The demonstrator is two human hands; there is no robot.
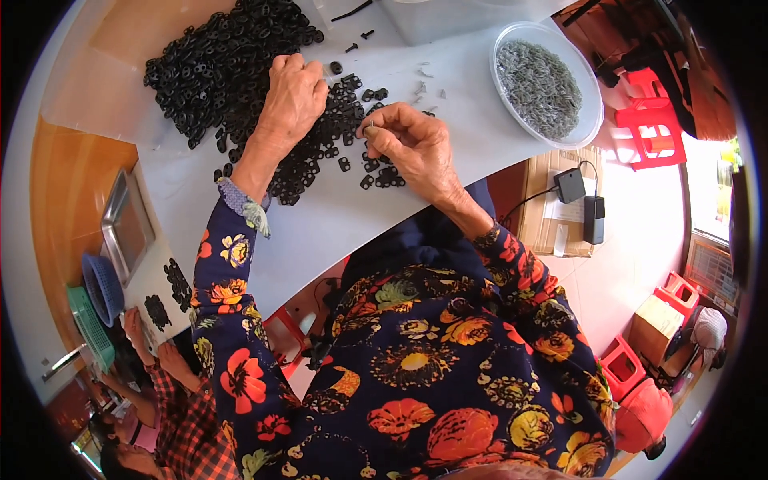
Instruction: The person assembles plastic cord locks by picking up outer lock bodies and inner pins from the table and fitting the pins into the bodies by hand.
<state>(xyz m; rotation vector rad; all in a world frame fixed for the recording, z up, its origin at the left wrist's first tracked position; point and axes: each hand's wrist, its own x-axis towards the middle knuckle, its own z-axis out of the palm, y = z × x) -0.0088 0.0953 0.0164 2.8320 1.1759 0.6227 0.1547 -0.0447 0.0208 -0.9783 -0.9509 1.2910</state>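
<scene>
My left hand point(294, 94) is at the near right edge of a big heap of small black plastic pieces point(228, 68), each with holes in it. Its fingers are curled down, and their tips are hidden, so what they hold does not show. To the right, my right hand point(416, 148) pinches a tiny pale piece point(370, 126) between thumb and index finger; it is too small to make out well. Below and between both hands lies a looser spread of small black two-holed pieces point(300, 172). A round black piece point(336, 67) sits just right of my left hand.
A round clear tub point(590, 120) full of small greyish clear pieces stands at the table's right. A few clear bits point(421, 86) and black screw-like pieces point(351, 48) lie on the white table point(320, 232). A co-worker's hands point(172, 360) show at lower left; red stools point(652, 132) stand right.
</scene>
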